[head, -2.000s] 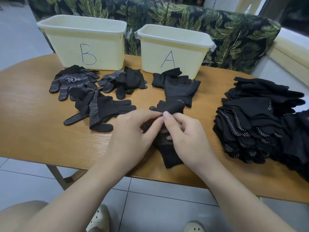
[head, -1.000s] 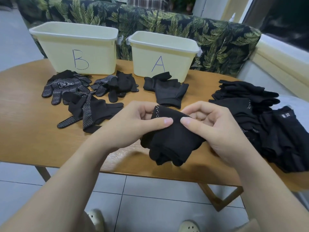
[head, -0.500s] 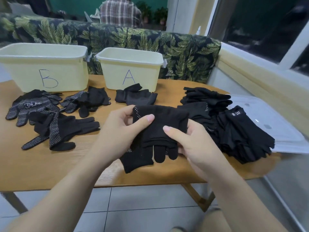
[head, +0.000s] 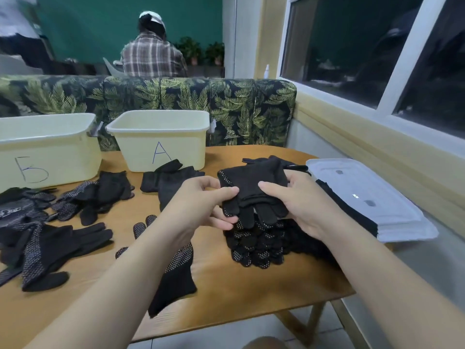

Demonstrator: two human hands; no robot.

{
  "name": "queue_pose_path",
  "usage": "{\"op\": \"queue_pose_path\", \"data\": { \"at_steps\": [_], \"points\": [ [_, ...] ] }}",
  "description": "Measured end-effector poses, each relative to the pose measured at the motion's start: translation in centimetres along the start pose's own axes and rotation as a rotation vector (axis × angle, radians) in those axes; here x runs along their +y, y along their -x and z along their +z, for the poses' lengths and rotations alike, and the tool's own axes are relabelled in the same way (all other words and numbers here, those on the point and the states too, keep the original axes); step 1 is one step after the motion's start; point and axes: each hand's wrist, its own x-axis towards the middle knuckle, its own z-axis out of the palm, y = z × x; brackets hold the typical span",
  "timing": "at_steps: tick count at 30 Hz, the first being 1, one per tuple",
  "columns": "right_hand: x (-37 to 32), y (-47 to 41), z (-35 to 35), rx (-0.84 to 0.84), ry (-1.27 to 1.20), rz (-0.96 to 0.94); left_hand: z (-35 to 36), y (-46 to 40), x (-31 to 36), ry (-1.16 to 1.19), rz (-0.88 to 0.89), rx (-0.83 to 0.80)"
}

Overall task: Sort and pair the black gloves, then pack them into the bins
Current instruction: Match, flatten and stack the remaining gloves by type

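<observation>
Seen from a head-worn camera looking down at a wooden table (head: pixel 239 293), with bin A (head: pixel 161 144) taken as the landmark throughout.

In front of bin A and to its right, lifted above the table: a black glove (head: pixel 251 187), folded or doubled, dotted grip side partly showing, fingers hanging down. Gripped from the right by the right hand (head: pixel 299 205), thumb laid across the top and fingers curled beneath. Pinched at the lower left edge by the left hand (head: pixel 201 200), thumb and fingertips closed on the fabric — probably to line up the edges or check the dotted face before matching.

Directly under the held glove, right of bin A and nearer the camera: a stack of black gloves (head: pixel 256 245), dotted fingertips fanned toward the viewer, seemingly the unsorted supply.

Nearer the camera from bin A, partly hidden under the left forearm: a single dotted glove (head: pixel 176 270) lying flat, likely waiting for its partner.

Touching the front of bin A: a small heap of plain black gloves (head: pixel 166 182), apparently staged for that bin.

Left of bin A: bin B (head: pixel 45 144), with several dotted gloves (head: pixel 75 200) spread before it — grouped by type, by the look of it.

Right of bin A, at the table's far edge: a white plastic lid (head: pixel 372 197), lying flat.

Contents of both bins not visible.
</observation>
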Motion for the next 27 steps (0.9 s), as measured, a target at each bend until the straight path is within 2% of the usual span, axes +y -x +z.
{"op": "queue_pose_path", "data": {
  "at_steps": [5,12,19,21,23,25,27],
  "points": [
    [-0.1,-1.1,-0.4,0.014,0.041,0.008,-0.1,-1.6,-0.2,-0.024,-0.033,0.000],
    [0.2,-2.1,-0.6,0.070,0.196,-0.044,-0.2,-1.8,-0.6,0.076,-0.058,-0.015],
    [0.6,-1.5,-0.7,0.179,0.536,-0.109,0.4,-1.9,-1.7,0.023,-0.074,-0.011],
    [0.6,-1.1,-0.8,0.211,0.659,-0.089,0.3,-1.8,-2.1,-0.087,-0.034,0.027],
    [0.7,-0.5,-0.8,0.251,0.783,-0.087,0.0,-1.7,-2.6,-0.335,0.060,0.106],
    [0.9,0.3,-0.5,0.308,0.904,-0.163,-0.4,-1.6,-3.4,-0.586,0.226,0.222],
    [1.3,1.0,0.0,0.362,0.964,-0.313,-0.7,-1.3,-4.1,-0.735,0.456,0.217]
  ]
}}
